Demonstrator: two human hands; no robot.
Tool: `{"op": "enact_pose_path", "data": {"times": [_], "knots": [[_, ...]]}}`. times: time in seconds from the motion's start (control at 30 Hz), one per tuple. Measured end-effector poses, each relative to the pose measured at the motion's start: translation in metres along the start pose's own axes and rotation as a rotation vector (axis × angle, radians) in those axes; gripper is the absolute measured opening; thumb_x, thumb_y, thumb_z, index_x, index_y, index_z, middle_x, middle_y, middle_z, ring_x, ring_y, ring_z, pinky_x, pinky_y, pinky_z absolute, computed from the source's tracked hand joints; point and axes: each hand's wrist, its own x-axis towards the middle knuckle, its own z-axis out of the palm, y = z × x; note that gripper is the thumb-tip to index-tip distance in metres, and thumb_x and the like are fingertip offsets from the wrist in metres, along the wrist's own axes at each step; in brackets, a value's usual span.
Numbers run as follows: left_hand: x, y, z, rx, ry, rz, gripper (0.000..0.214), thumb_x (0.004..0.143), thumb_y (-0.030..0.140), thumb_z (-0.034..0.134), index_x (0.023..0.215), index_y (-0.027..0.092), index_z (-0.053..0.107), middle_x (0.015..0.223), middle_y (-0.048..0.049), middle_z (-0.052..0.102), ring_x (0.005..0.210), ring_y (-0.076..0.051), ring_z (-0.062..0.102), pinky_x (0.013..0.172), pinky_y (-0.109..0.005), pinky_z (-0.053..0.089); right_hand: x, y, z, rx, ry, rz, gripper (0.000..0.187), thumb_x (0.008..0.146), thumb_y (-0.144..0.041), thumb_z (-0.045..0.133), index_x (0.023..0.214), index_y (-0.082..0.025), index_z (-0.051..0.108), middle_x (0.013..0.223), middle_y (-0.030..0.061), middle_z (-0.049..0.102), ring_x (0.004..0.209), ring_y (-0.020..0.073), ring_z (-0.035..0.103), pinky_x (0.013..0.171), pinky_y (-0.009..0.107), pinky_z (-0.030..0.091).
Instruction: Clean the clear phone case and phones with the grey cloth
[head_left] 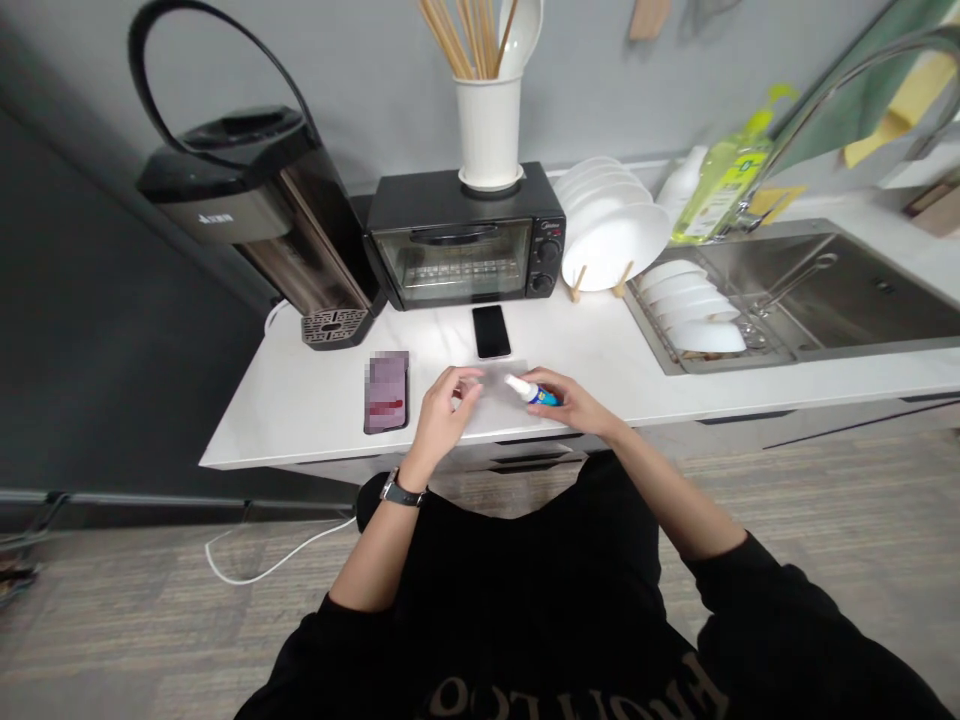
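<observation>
My right hand [574, 402] is closed around a small spray bottle [529, 391] with a white top and a blue label, its nozzle pointing left. My left hand [444, 410], a watch on its wrist, pinches something small at the fingertips close to the nozzle; what it holds is too small to name. Both hands hover over a pale grey cloth [504, 380] lying flat on the white counter [300, 410]. A black phone [491, 331] lies just beyond the cloth. A second phone [387, 391] with a lit screen lies to the left.
A black toaster oven [465, 240] with a white utensil holder [489, 130] on top stands at the back, a water dispenser [255, 210] to its left. White plates [615, 230] stand in a rack; a steel sink [825, 295] holds bowls. A green soap bottle [724, 180] stands by the faucet.
</observation>
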Motion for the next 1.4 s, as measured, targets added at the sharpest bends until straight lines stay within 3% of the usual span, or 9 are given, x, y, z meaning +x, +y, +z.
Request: {"op": "enact_pose_path", "data": {"times": [0.1, 0.2, 0.37, 0.6, 0.7, 0.9, 1.17, 1.3, 1.4], "knots": [[0.009, 0.025, 0.005, -0.178, -0.051, 0.066, 0.022, 0.102, 0.036, 0.066, 0.118, 0.022, 0.073, 0.119, -0.0080, 0.075, 0.106, -0.020, 0.072, 0.099, -0.032, 0.060, -0.008, -0.001, 0.010, 0.081, 0.075, 0.027, 0.060, 0.087, -0.053, 0.083, 0.140, -0.026, 0.069, 0.128, 0.0081, 0.076, 0.115, 0.0245, 0.072, 0.107, 0.046, 0.057], [0.013, 0.038, 0.010, -0.277, -0.105, 0.045, 0.018, 0.095, 0.034, 0.074, 0.108, 0.021, 0.076, 0.113, -0.0068, 0.078, 0.104, -0.020, 0.075, 0.101, -0.035, 0.062, -0.015, -0.005, 0.013, 0.085, 0.159, 0.053, 0.065, 0.082, -0.053, 0.089, 0.138, -0.025, 0.071, 0.123, 0.0073, 0.081, 0.116, 0.0259, 0.075, 0.110, 0.045, 0.058], [0.010, 0.042, 0.008, -0.321, -0.050, -0.019, 0.027, 0.086, 0.042, 0.085, 0.099, 0.020, 0.078, 0.103, -0.0058, 0.081, 0.099, -0.022, 0.078, 0.099, -0.038, 0.065, -0.026, -0.018, 0.010, -0.023, 0.213, -0.010, 0.048, 0.087, -0.053, 0.085, 0.125, -0.025, 0.080, 0.123, 0.0063, 0.083, 0.112, 0.0264, 0.079, 0.104, 0.038, 0.062], [0.003, 0.056, -0.002, -0.242, 0.035, -0.011, 0.023, 0.087, 0.040, 0.085, 0.099, 0.022, 0.079, 0.100, -0.0034, 0.081, 0.098, -0.019, 0.077, 0.096, -0.032, 0.063, -0.033, -0.025, 0.007, -0.105, 0.254, -0.093, 0.040, 0.094, -0.046, 0.079, 0.130, -0.030, 0.079, 0.122, 0.0026, 0.085, 0.107, 0.0243, 0.081, 0.097, 0.035, 0.063], [0.002, 0.057, -0.001, -0.250, -0.012, -0.048, 0.024, 0.085, 0.040, 0.086, 0.099, 0.021, 0.079, 0.103, -0.0050, 0.081, 0.094, -0.019, 0.078, 0.088, -0.031, 0.063, -0.036, -0.024, 0.007, -0.094, 0.272, -0.089, 0.038, 0.094, -0.045, 0.079, 0.128, -0.028, 0.080, 0.123, 0.0038, 0.085, 0.106, 0.0242, 0.082, 0.097, 0.035, 0.062], [0.000, 0.055, 0.008, -0.274, -0.052, -0.040, 0.024, 0.087, 0.040, 0.085, 0.102, 0.022, 0.082, 0.110, -0.0066, 0.081, 0.095, -0.020, 0.078, 0.085, -0.029, 0.062, -0.040, -0.025, 0.010, 0.088, 0.250, -0.044, 0.039, 0.096, -0.046, 0.076, 0.128, -0.024, 0.078, 0.093, 0.0017, 0.085, 0.078, 0.0185, 0.081, 0.082, 0.032, 0.064], [0.001, 0.058, 0.019, -0.287, -0.116, -0.144, 0.026, 0.085, 0.041, 0.085, 0.102, 0.021, 0.082, 0.082, -0.0026, 0.080, 0.077, -0.019, 0.077, 0.077, -0.030, 0.060, -0.040, -0.021, 0.024, 0.056, 0.315, -0.055, 0.041, 0.090, -0.045, 0.083, 0.124, -0.025, 0.073, 0.114, 0.0053, 0.082, 0.103, 0.0232, 0.077, 0.094, 0.036, 0.060], [0.005, 0.064, 0.011, -0.209, -0.229, 0.060, 0.022, 0.095, 0.036, 0.078, 0.112, 0.024, 0.084, 0.108, -0.0056, 0.082, 0.100, -0.021, 0.077, 0.094, -0.033, 0.061, -0.040, -0.014, 0.029, 0.176, 0.335, -0.007, 0.045, 0.085, -0.049, 0.087, 0.119, -0.025, 0.072, 0.111, 0.0052, 0.080, 0.102, 0.0233, 0.076, 0.092, 0.037, 0.059], [0.010, 0.071, 0.003, -0.141, -0.299, 0.198, 0.032, 0.099, 0.034, 0.074, 0.131, 0.027, 0.079, 0.122, -0.0062, 0.080, 0.111, -0.021, 0.075, 0.102, -0.035, 0.059, -0.040, -0.013, 0.030, 0.211, 0.319, 0.012, 0.041, 0.086, -0.050, 0.085, 0.116, -0.024, 0.074, 0.109, 0.0045, 0.080, 0.100, 0.0220, 0.074, 0.090, 0.035, 0.057]]}}
